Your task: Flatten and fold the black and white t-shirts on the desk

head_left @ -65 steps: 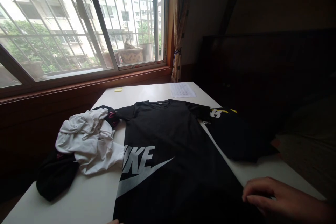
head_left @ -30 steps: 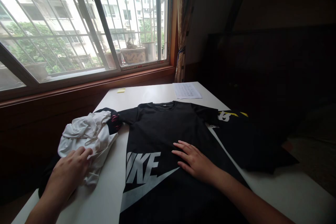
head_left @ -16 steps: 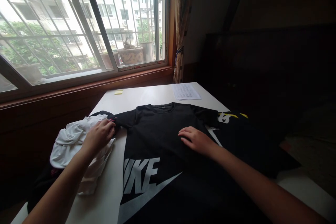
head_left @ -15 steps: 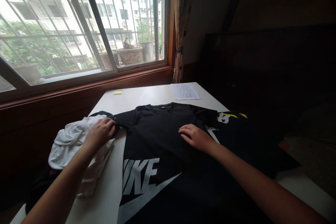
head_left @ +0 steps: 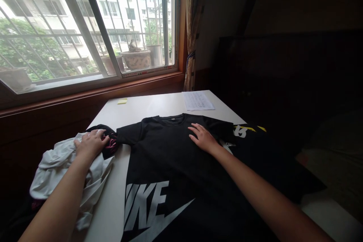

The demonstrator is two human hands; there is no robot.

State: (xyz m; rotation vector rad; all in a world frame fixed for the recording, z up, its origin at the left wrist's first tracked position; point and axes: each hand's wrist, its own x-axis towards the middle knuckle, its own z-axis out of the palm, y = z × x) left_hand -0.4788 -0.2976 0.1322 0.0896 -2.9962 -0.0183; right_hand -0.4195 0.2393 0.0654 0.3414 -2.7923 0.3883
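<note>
A black T-shirt (head_left: 167,147) with large grey lettering and a swoosh lies spread out flat, its collar toward the window. My right hand (head_left: 202,138) rests on its upper right chest, fingers spread. On the left, my left hand (head_left: 92,143) lies over a crumpled white garment (head_left: 53,159), fingers spread and bent, and its fingertips reach a dark garment with pink marks (head_left: 111,144). The T-shirt's left sleeve (head_left: 129,132) touches that dark garment. Beyond the right sleeve lies another dark garment with white and yellow print (head_left: 241,131).
The white table (head_left: 150,102) holds a printed sheet of paper (head_left: 198,101) and a yellow sticky note (head_left: 122,101) at its far end. A barred window (head_left: 127,26) and a tied curtain (head_left: 191,45) stand behind it. The right side is very dark.
My left hand has moved left from beside the sleeve onto the white garment, pushing it left, and more pink shows. My right hand has shifted slightly up the T-shirt, its fingers spreading.
</note>
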